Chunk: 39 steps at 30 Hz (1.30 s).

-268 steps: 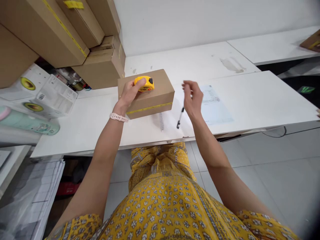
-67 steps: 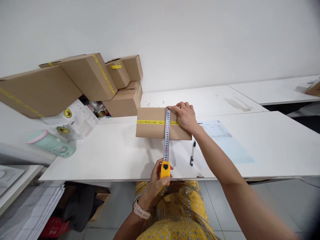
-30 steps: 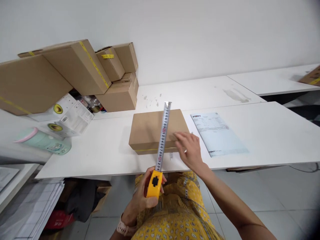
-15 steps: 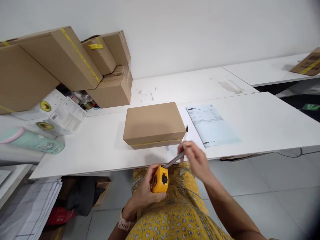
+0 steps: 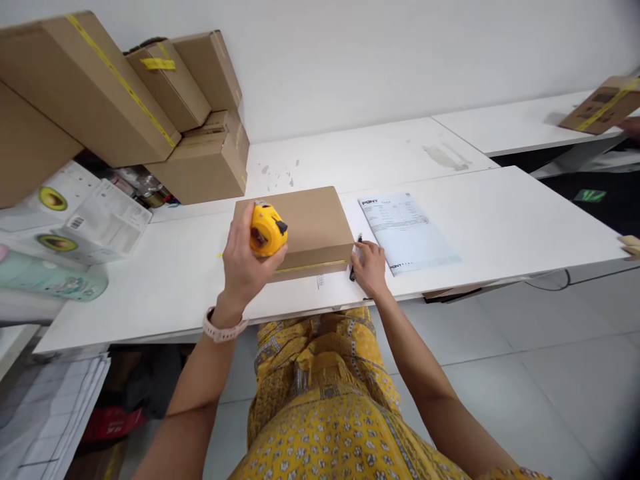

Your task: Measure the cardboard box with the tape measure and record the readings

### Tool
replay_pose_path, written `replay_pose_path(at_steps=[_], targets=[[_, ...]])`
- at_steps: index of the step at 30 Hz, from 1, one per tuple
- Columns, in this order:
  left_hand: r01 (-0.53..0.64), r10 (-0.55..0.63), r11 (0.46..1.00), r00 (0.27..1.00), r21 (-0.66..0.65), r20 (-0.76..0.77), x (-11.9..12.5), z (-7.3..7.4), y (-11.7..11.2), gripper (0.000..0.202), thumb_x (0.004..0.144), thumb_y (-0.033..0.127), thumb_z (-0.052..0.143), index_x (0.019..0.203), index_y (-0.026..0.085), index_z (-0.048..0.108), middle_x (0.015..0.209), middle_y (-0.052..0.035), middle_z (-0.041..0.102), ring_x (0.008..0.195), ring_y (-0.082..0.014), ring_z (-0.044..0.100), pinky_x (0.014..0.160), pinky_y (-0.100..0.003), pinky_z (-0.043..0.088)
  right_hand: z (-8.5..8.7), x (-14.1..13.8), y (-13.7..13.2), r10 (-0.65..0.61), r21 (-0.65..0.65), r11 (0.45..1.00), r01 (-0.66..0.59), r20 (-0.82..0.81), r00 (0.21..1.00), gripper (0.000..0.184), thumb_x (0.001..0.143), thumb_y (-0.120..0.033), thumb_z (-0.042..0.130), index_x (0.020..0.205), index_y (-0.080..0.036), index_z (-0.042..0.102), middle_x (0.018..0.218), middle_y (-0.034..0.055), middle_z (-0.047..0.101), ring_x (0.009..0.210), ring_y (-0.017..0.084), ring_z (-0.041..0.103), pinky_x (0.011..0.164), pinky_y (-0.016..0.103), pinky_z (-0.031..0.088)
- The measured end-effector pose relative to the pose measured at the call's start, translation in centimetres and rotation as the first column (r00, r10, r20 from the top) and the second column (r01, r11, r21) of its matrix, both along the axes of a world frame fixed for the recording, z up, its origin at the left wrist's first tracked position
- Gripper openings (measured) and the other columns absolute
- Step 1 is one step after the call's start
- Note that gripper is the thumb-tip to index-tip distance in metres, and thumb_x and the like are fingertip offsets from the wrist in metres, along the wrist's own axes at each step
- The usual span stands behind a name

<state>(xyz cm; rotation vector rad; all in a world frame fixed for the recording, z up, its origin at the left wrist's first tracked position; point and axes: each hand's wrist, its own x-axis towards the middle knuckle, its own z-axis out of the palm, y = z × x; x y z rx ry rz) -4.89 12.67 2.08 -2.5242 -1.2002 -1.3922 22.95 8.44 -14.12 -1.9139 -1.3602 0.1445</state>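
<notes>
My left hand [image 5: 245, 257] is wrapped round a yellow tape measure [image 5: 268, 230], raised in front of the left end of a closed cardboard box [image 5: 315, 220]. No drawn-out blade is visible. At the box's front right corner, my right hand [image 5: 371, 267] lies on the white table with its fingers reaching to the box's side. A black pen [image 5: 353, 273] lies beside that hand, partly covered by it. Right of the hand is a printed form [image 5: 410, 233]. A paper with printed marks [image 5: 321, 282] shows from under the box's front edge.
Stacked cardboard boxes [image 5: 200, 167] fill the back left. In front of them are white cartons with avocado pictures [image 5: 90, 220] and a mint-green bottle [image 5: 55, 275]. On the far right table [image 5: 500, 130], another person's hand [image 5: 631, 127] touches a taped box [image 5: 603, 107].
My left hand has lifted the tape measure from my lap to the box's left end. My right hand has let go of the blade and moved down beside the box and pen.
</notes>
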Motion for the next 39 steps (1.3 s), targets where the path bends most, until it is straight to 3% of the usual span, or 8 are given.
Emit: replay_pose_path(at_steps=[10,15,21,26,29,32,36,39], targets=[[-0.031,-0.007,0.994,0.939,-0.105,-0.343,0.3,-3.4,4.0,0.083,0.075,0.074,0.072,0.138,0.023,0.055,0.137,-0.0166,0.056,0.123,-0.0372,0.058,0.099,-0.048,0.049,-0.4,-0.6,-0.2,0.027,-0.134,0.991,-0.001,0.190,0.981,0.039,0.094,-0.032,0.049,0.127,-0.021,0.067,0.144,0.0161,0.056,0.126,0.036,0.044,0.097,0.051,0.038],[-0.085,0.037,0.988,0.941,-0.130,-0.335,2.6,-4.1,10.1,0.089,0.074,0.075,0.073,0.141,0.019,0.054,0.136,-0.0182,0.055,0.121,-0.0394,0.057,0.094,-0.050,0.051,-0.8,-0.3,-0.1,0.025,-0.080,0.997,-0.013,0.152,0.988,0.036,0.093,-0.030,0.051,0.122,-0.021,0.069,0.141,0.0165,0.058,0.123,0.037,0.046,0.096,0.054,0.039],[-0.055,0.002,0.981,0.961,-0.186,-0.275,6.4,-3.4,16.2,0.085,0.069,0.058,0.085,0.143,0.032,0.052,0.141,-0.0132,0.052,0.126,-0.0392,0.054,0.101,-0.056,0.049,-0.9,0.1,-0.3,0.021,-0.037,0.999,-0.018,0.084,0.996,0.033,0.090,-0.025,0.051,0.116,-0.020,0.071,0.136,0.0148,0.062,0.121,0.035,0.048,0.098,0.054,0.040],[-0.008,0.004,1.000,0.986,-0.021,-0.168,6.5,-4.7,9.5,0.076,0.089,0.043,0.069,0.153,0.018,0.037,0.159,-0.0191,0.039,0.153,-0.0383,0.027,0.124,-0.064,0.019,-1.0,0.5,-0.4,-0.010,0.050,0.999,0.008,0.036,0.999,0.037,0.085,-0.012,0.046,0.114,-0.016,0.070,0.121,0.0147,0.067,0.113,0.030,0.052,0.104,0.049,0.042],[0.143,-0.154,0.987,0.970,-0.067,-0.190,5.1,-8.8,2.1,0.058,0.099,0.037,0.053,0.151,0.015,0.039,0.146,-0.0191,0.056,0.146,-0.0304,0.043,0.120,-0.054,0.033,-1.0,0.3,-0.3,-0.068,0.060,0.996,0.065,0.042,0.997,0.038,0.087,-0.013,0.044,0.117,-0.015,0.067,0.111,0.0158,0.066,0.104,0.030,0.054,0.098,0.048,0.045],[0.299,-0.396,0.914,0.804,-0.273,-0.443,3.6,-12.7,-2.9,0.071,0.097,0.051,0.055,0.154,0.013,0.036,0.153,-0.0193,0.052,0.151,-0.0320,0.036,0.125,-0.058,0.022,-0.8,-0.2,-0.3,-0.095,0.040,0.995,0.094,0.038,0.995,0.039,0.091,-0.017,0.041,0.121,-0.013,0.066,0.103,0.0181,0.063,0.098,0.031,0.055,0.092,0.050,0.046],[0.246,-0.473,0.870,0.662,-0.428,-0.582,2.8,-14.3,-4.6,0.087,0.095,0.059,0.056,0.159,0.010,0.026,0.164,-0.0209,0.035,0.156,-0.0326,0.024,0.125,-0.060,0.015,0.2,-0.1,-0.8,-0.065,0.041,0.996,0.074,-0.187,0.980,0.039,0.091,-0.023,0.044,0.121,-0.015,0.066,0.096,0.0146,0.063,0.091,0.028,0.058,0.087,0.047,0.048],[0.224,-0.464,0.872,0.663,-0.435,-0.587,2.9,-13.9,-4.7,0.082,0.096,0.054,0.056,0.159,0.012,0.027,0.165,-0.0197,0.034,0.157,-0.0331,0.022,0.125,-0.060,0.013,1.7,0.5,-2.6,0.082,0.057,0.997,-0.060,-0.645,0.759,0.037,0.089,-0.035,0.053,0.120,-0.019,0.067,0.085,0.0057,0.065,0.076,0.021,0.060,0.078,0.041,0.052]])
